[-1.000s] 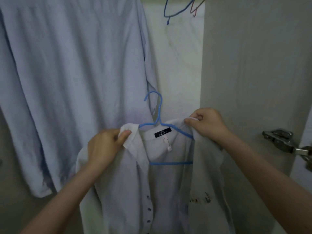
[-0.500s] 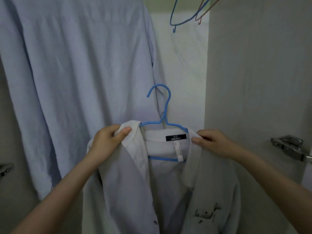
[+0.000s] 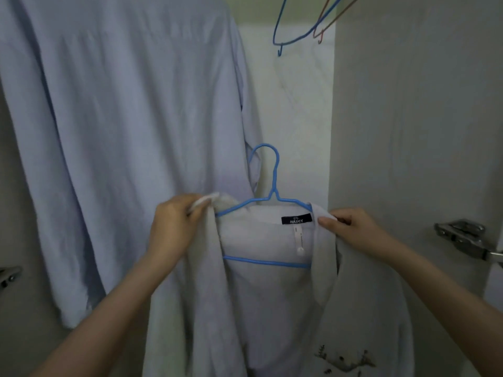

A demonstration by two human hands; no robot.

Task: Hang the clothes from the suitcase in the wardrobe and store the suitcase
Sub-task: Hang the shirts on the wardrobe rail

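A white shirt with a black neck label is draped on a blue wire hanger, held up in front of the open wardrobe. My left hand grips the shirt's left collar and shoulder. My right hand pinches the right collar edge. The hanger's hook points up, free of any rail. Dark embroidery shows low on the shirt's right front. The suitcase is out of view.
A large pale blue shirt hangs inside the wardrobe at the left. Empty wire hangers hang at the top centre. The wardrobe's side panel stands at the right, with a metal hinge on it.
The shirt and hanger have stayed at about the same height. My hands have spread the collar wider along the hanger's shoulders, and the view has tipped slightly.
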